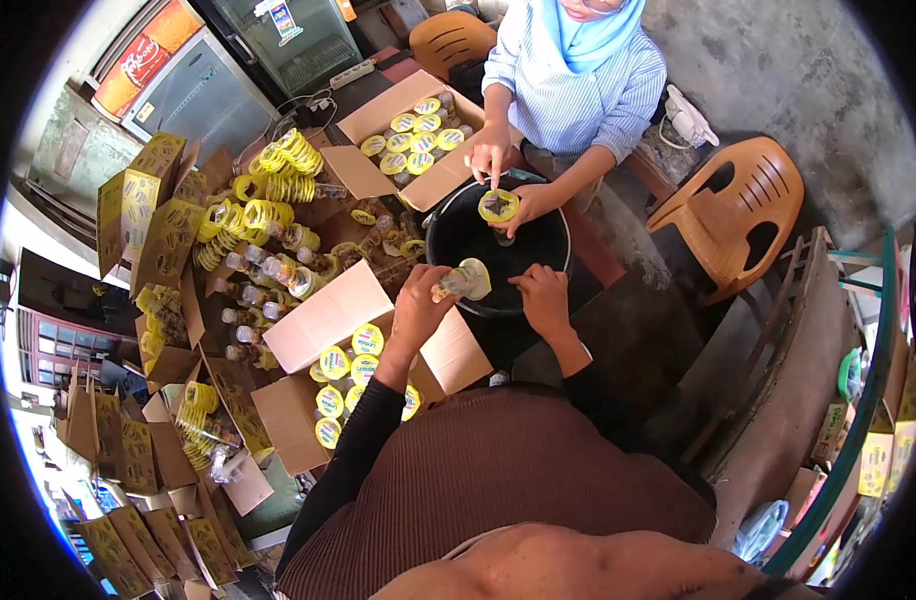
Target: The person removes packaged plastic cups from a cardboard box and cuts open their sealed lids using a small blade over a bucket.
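Observation:
My left hand [421,297] is closed around a clear plastic cup [467,280], which lies tilted on its side over the near rim of a black bucket [551,240]. The cup's rim end faces right and something brownish shows at its other end. To the right of the cup, apart from it, my right hand [546,303] has its fingers curled and pinched together over the bucket's rim. Whatever is between those fingertips, if anything, is too small to make out. Across the bucket, a co-worker's hands hold a cup with a yellow-rimmed top [498,206].
An open cardboard box [290,420] of lidded cups stands by my left arm, and another box [448,188] of cups is farther back. Stacks of yellow-rimmed cups [290,155] crowd the left side. An orange plastic chair [723,222] stands at the right.

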`<action>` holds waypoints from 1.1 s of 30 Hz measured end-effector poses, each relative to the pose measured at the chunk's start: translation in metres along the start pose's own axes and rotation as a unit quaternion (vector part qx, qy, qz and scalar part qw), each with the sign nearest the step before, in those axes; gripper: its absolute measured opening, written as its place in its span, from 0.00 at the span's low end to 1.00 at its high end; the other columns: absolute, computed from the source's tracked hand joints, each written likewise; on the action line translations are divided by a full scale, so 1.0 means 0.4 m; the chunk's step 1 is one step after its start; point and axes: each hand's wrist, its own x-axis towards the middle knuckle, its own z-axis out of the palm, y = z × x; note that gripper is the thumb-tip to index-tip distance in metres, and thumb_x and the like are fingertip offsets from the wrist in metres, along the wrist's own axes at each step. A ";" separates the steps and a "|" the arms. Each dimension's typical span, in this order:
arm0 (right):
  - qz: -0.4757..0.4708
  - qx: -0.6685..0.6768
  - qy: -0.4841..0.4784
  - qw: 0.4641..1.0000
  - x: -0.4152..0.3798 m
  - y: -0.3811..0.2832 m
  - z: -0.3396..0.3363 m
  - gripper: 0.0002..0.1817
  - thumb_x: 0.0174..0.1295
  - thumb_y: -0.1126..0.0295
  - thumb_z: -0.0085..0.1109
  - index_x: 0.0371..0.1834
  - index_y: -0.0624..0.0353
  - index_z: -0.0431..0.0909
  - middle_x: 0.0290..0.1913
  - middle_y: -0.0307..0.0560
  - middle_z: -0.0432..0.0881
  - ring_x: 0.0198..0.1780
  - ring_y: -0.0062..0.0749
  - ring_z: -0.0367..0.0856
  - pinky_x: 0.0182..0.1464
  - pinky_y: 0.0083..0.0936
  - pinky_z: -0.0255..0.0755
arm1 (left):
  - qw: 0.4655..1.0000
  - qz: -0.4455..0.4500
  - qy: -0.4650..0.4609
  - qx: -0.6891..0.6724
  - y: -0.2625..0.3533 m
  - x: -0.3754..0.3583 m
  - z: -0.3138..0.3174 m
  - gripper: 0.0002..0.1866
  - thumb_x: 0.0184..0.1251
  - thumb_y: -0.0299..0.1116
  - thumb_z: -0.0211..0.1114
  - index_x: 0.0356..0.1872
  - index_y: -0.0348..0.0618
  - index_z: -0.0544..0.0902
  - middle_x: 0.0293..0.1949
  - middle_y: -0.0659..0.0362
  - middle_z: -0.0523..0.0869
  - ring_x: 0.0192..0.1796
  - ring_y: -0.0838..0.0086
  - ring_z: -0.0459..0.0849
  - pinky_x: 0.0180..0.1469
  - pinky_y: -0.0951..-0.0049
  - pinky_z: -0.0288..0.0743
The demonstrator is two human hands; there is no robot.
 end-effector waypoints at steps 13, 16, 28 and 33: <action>0.001 0.007 -0.004 1.000 -0.005 -0.003 -0.004 0.08 0.59 0.73 0.64 0.38 0.48 0.90 0.36 0.35 0.77 0.45 0.32 0.77 0.51 0.34 0.63 | 1.000 0.002 -0.027 -0.008 0.027 -0.009 -0.004 0.23 0.49 0.24 0.77 0.50 0.41 0.82 0.50 0.51 0.83 0.53 0.49 0.81 0.57 0.56 0.76; 0.001 0.006 -0.008 1.000 0.003 0.000 -0.003 0.08 0.59 0.73 0.65 0.38 0.47 0.90 0.36 0.35 0.77 0.44 0.32 0.77 0.51 0.34 0.63 | 0.996 0.032 0.087 0.011 0.035 0.011 -0.004 0.23 0.48 0.23 0.76 0.49 0.41 0.82 0.50 0.51 0.83 0.53 0.49 0.81 0.57 0.56 0.76; 0.010 0.005 -0.009 1.000 0.002 0.000 -0.003 0.07 0.58 0.72 0.65 0.38 0.47 0.89 0.37 0.35 0.78 0.45 0.33 0.77 0.52 0.35 0.64 | 0.996 0.056 0.041 0.048 0.040 0.014 -0.013 0.22 0.48 0.18 0.73 0.49 0.41 0.83 0.53 0.50 0.82 0.58 0.51 0.81 0.59 0.58 0.77; 0.012 -0.001 -0.009 1.000 0.000 -0.002 0.001 0.07 0.59 0.71 0.64 0.38 0.46 0.89 0.37 0.34 0.78 0.45 0.32 0.77 0.52 0.34 0.64 | 0.996 0.079 0.032 0.013 0.068 0.017 -0.035 0.23 0.49 0.17 0.71 0.50 0.41 0.82 0.54 0.50 0.80 0.56 0.50 0.80 0.60 0.56 0.76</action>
